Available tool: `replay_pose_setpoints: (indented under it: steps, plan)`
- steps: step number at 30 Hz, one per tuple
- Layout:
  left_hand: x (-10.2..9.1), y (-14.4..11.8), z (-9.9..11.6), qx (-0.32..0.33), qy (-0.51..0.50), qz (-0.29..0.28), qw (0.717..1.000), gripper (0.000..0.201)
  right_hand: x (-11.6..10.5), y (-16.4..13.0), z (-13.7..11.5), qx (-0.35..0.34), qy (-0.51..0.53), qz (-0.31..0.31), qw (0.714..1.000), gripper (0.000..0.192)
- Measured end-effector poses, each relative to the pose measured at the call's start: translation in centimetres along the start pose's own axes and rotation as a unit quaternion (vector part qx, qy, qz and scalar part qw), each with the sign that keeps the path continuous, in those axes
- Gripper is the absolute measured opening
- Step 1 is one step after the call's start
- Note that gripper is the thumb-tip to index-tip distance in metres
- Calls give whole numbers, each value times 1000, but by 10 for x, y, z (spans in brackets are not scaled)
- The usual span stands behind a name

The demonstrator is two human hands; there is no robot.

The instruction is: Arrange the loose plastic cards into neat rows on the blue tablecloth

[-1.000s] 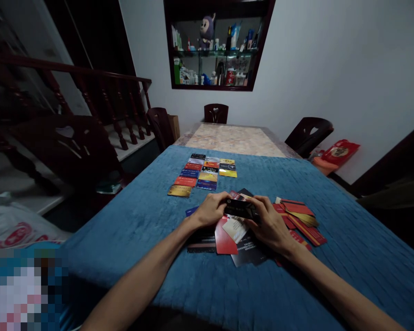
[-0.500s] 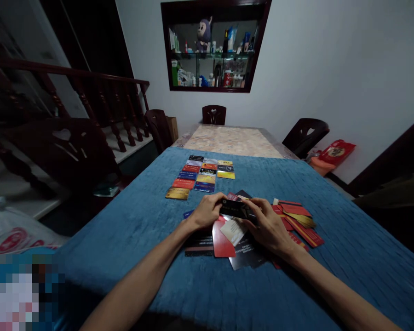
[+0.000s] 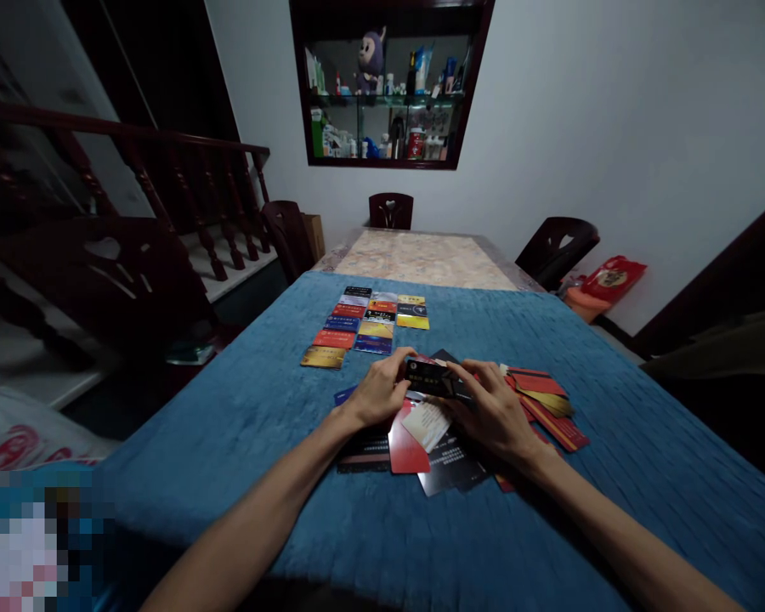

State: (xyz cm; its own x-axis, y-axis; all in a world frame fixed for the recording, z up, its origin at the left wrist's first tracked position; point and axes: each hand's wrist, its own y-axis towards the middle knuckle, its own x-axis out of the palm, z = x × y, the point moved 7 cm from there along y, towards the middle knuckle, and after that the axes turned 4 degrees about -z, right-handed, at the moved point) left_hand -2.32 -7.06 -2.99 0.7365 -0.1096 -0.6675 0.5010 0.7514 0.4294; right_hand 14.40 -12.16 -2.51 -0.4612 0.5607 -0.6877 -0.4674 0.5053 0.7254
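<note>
A blue cloth (image 3: 242, 442) covers the near part of the table (image 3: 421, 255). At frame centre, card rows (image 3: 363, 323) lie flat on the cloth. Below them, a loose card pile (image 3: 484, 425) lies overlapping.

A black card (image 3: 428, 378) with a small round emblem, held level just above a loose card pile (image 3: 450, 442)
</note>
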Motion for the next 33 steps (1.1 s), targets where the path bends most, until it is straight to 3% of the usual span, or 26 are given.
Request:
replay_pose_setpoints:
  steps: [6, 19, 27, 33]
  plan:
    - [4, -2, 13, 67, 43, -31, 996, 50, 1, 0, 7, 9, 8, -17, 1000, 54]
    - [-2, 4, 12, 90, 117, -40, 988, 54, 6, 7, 19, 25, 72, -93, 993, 52]
    - [-17, 26, -5, 99, 131, -33, 986, 40, 25, 27, 44, 49, 110, -110, 987, 47]
    - [-23, 56, -33, 53, 144, -28, 988, 31, 48, 51, 70, 82, 129, -108, 982, 42]
